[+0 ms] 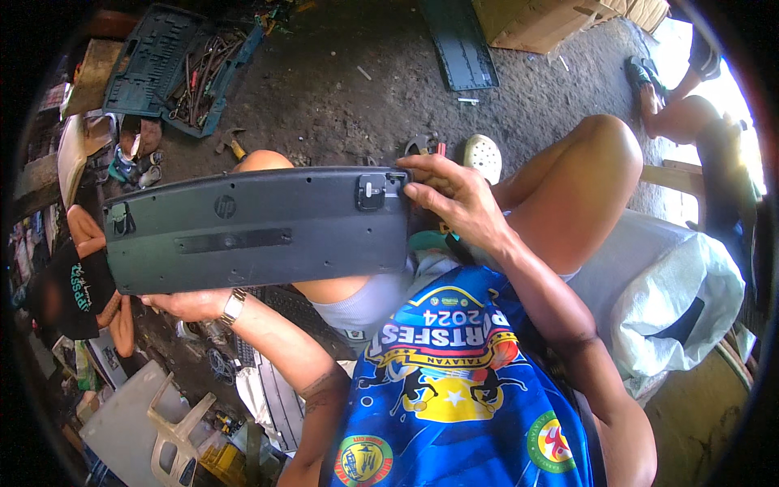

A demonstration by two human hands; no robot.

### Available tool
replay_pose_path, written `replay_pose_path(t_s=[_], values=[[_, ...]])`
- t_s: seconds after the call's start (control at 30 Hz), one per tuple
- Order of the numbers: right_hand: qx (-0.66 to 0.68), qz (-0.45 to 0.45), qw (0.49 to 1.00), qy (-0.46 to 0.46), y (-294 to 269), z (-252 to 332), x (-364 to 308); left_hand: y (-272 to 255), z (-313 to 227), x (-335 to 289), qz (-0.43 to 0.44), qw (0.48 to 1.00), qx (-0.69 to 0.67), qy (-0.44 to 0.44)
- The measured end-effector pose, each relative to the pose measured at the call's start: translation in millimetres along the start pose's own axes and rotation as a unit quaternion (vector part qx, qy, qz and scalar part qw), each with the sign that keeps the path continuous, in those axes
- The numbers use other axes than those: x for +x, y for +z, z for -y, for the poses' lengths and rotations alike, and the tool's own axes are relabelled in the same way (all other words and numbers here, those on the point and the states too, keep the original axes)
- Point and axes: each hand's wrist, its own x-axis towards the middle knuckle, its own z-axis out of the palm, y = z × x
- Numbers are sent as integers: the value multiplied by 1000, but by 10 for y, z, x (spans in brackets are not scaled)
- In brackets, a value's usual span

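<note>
A long black keyboard [324, 252] is held over my lap with its underside up, so no keys show on that face. Small screw holes dot the plastic, and a folding foot [372, 192] sits near its far right corner, with a second foot [121, 221] at the left end. My right hand [456, 199] grips the right end, thumb and fingers at the corner beside the foot. Along the near left edge, my left hand [193, 303] supports the keyboard from below; its fingers are partly hidden.
An open teal tool case [144, 69] full of metal tools lies at the far left, with a hammer [235, 146] nearby. A pale clog [483, 158], a dark panel [461, 49] and a cardboard box [535, 24] lie ahead. A white sack [669, 292] stands right. People sit at both sides.
</note>
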Motion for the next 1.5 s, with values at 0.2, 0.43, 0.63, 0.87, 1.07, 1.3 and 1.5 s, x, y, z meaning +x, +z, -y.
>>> replay_pose_path(t_s=[0.2,0.43,0.63,0.87,1.07,1.3,1.5], values=[[-18,-32,999,-10,40,-23,88,88,204,70,6,981,-178,-80],[-53,-97,993,-32,-34,-103,-283,61,55,68,-13,961,-217,-169],[-329,-75,903,-265,345,130,-477,83,-166,-55,-10,934,-319,-161],[-376,20,865,-331,1286,621,194,120,-369,-107,-9,939,-316,-135],[-425,14,862,-277,1349,683,401,92,-403,-164,-23,926,-352,-134],[-387,-32,874,-291,1365,648,423,44,-355,-388,-9,953,-297,-59],[-333,-35,900,-278,1374,673,417,-144,-10,-991,304,801,-475,-201]])
